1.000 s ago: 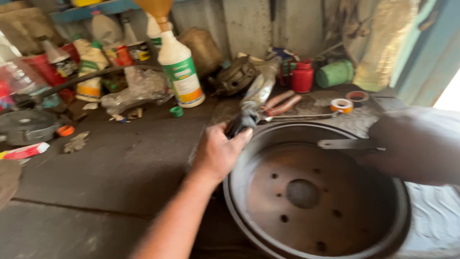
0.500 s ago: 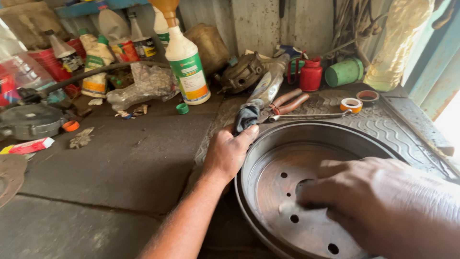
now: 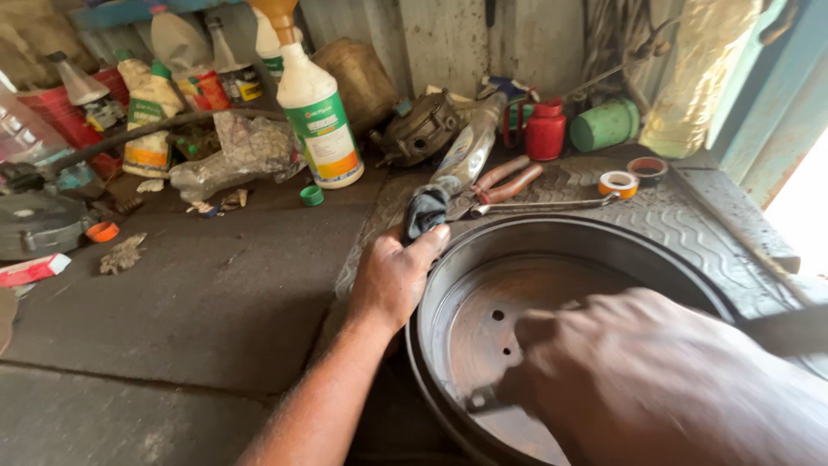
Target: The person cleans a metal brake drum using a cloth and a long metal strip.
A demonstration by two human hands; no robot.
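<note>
A large rusty brake drum (image 3: 552,246) lies open side up on the workbench. My left hand (image 3: 392,276) grips its left rim, thumb over the edge, with a dark cloth (image 3: 424,211) at its fingertips. My right hand (image 3: 655,380), blurred, is inside the drum, closed on a flat metal tool (image 3: 479,402) whose tip touches the drum's holed floor. The tool's dark other end sticks out to the right.
Behind the drum lie red-handled pliers (image 3: 504,181), a thin metal rod (image 3: 543,205) and a tape roll (image 3: 617,184). A white spray bottle (image 3: 315,121), a red can (image 3: 545,131), a green can (image 3: 604,128) and several bottles crowd the back. A green cap (image 3: 311,196) lies loose.
My right hand has come down from the drum's far right rim into the drum with the flat tool and slid toward the lower left. My left hand has stayed on the rim.
</note>
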